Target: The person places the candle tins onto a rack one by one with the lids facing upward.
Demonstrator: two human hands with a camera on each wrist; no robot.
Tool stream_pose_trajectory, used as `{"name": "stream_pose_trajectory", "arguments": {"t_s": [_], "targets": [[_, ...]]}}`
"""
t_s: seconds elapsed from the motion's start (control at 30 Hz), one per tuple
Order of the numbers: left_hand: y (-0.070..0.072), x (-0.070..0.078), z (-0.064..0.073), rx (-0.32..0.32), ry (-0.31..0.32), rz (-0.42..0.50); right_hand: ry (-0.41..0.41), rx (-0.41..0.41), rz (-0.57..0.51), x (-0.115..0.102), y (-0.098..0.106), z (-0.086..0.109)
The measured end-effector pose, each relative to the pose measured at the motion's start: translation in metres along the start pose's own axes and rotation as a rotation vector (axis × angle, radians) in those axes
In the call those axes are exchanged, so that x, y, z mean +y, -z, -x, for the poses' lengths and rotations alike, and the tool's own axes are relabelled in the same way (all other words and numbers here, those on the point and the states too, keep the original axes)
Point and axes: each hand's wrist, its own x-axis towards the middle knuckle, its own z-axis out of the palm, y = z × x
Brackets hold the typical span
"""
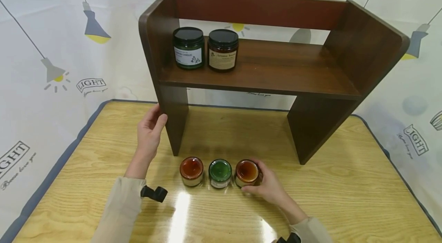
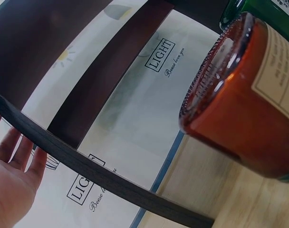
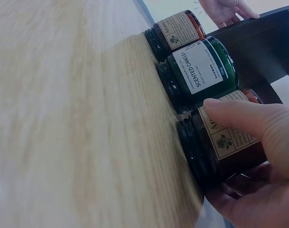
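Observation:
My left hand (image 1: 149,132) holds the left side panel of a dark wooden shelf (image 1: 262,87), its thumb at the front edge and its fingers along the outer face. My right hand (image 1: 269,185) grips an amber candle jar (image 1: 247,172), thumb in front and fingers around the far side. This jar stands upside down on the table, black lid (image 3: 197,152) underneath. To its left, also lid-down, are a green candle jar (image 1: 220,173) and another amber candle jar (image 1: 191,171), in one row before the shelf.
On the shelf's upper board, at the left, stand an upright green jar (image 1: 188,47) and an upright amber jar (image 1: 222,50), both with black lids. The wooden table (image 1: 345,181) meets a printed backdrop (image 1: 114,55) behind and at both sides.

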Motion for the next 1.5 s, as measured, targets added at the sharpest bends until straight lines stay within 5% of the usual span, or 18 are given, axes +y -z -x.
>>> {"name": "stream_pose_trajectory", "arguments": {"t_s": [0.2, 0.63, 1.13, 1.5], "targets": [[0.0, 0.0, 0.0, -0.01, -0.016, 0.0, -0.009, 0.048, 0.074, 0.001, -0.002, 0.001], [0.0, -0.002, 0.0, -0.012, -0.016, -0.002, 0.066, 0.147, 0.046, 0.003, 0.001, 0.004], [0.001, 0.0, 0.0, -0.009, -0.004, 0.003, 0.26, 0.249, 0.028, -0.032, 0.023, 0.0], [0.001, 0.0, 0.0, -0.009, 0.004, 0.004, 0.285, 0.238, 0.036, -0.056, 0.031, -0.001]]}}
